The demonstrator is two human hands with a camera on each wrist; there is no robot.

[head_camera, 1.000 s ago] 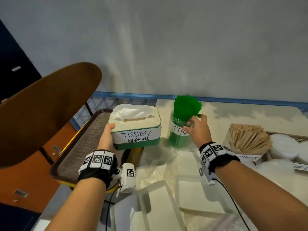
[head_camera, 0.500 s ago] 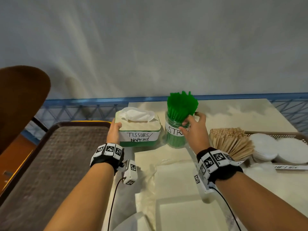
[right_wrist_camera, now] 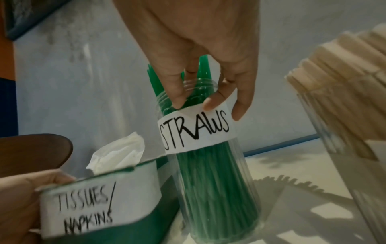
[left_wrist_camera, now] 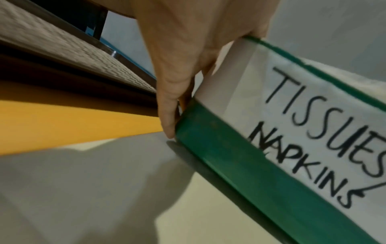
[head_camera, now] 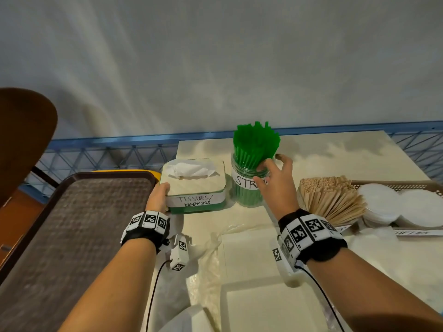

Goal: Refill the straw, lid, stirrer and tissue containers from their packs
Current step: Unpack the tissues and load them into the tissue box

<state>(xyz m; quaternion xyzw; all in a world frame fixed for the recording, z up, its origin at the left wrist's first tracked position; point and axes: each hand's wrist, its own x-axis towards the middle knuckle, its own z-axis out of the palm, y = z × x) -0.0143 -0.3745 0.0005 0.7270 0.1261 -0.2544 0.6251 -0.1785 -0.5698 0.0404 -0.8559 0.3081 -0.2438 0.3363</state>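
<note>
A green tissue box (head_camera: 195, 188) labelled "TISSUES/NAPKINS", with a white tissue sticking up, stands on the cream table next to the tray. My left hand (head_camera: 159, 195) holds its left front corner, thumb on the top edge and fingers down the side (left_wrist_camera: 169, 107). Right of the box stands a clear jar (head_camera: 247, 192) labelled "STRAWS", packed with green straws (head_camera: 255, 142). My right hand (head_camera: 275, 178) grips the jar's neck, fingertips (right_wrist_camera: 177, 99) on the rim just above the label. Wooden stirrers (head_camera: 330, 200) fan out of a container further right, beside white lids (head_camera: 402, 207) in a brown basket.
A dark brown tray (head_camera: 72, 224) on a yellow one lies to the left of the box. Clear plastic packs (head_camera: 251, 259) lie on the table in front of me. A blue rail (head_camera: 107, 142) and a grey wall bound the back. A brown chair back (head_camera: 21, 130) is at far left.
The tissue box and the straw jar have moved right, from the tray's edge onto the cream table. Both hands have stayed on them. My head has turned right.
</note>
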